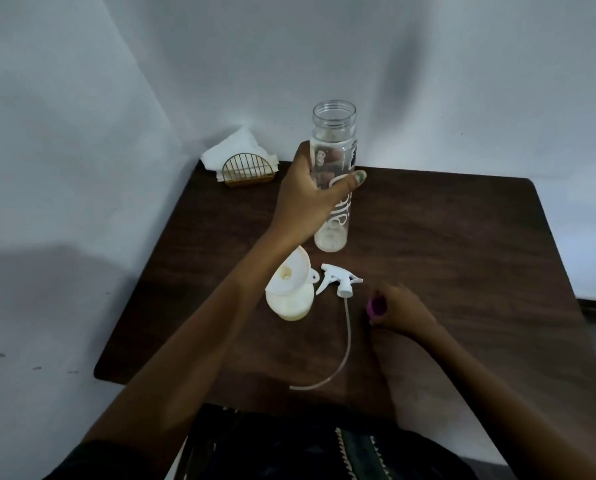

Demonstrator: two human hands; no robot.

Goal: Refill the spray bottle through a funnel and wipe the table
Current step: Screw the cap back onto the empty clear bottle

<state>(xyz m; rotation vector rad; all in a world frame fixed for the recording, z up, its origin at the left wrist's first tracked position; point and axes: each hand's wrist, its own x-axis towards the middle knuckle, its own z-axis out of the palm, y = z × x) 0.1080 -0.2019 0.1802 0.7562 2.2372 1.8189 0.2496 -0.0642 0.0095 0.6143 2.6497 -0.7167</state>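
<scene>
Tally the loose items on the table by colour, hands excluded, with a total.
Clear: 1, the open bottle gripped by the left hand
White or cream: 4, funnel, spray bottle under it, trigger sprayer, napkins
Gold: 1, napkin holder
Purple: 1, small object held by the right hand
Total: 7

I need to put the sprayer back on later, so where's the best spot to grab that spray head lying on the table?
Grip the spray head by its round collar, from above. It lies flat on its side, so the collar is thickest, and the thin tube would just bend.
</scene>
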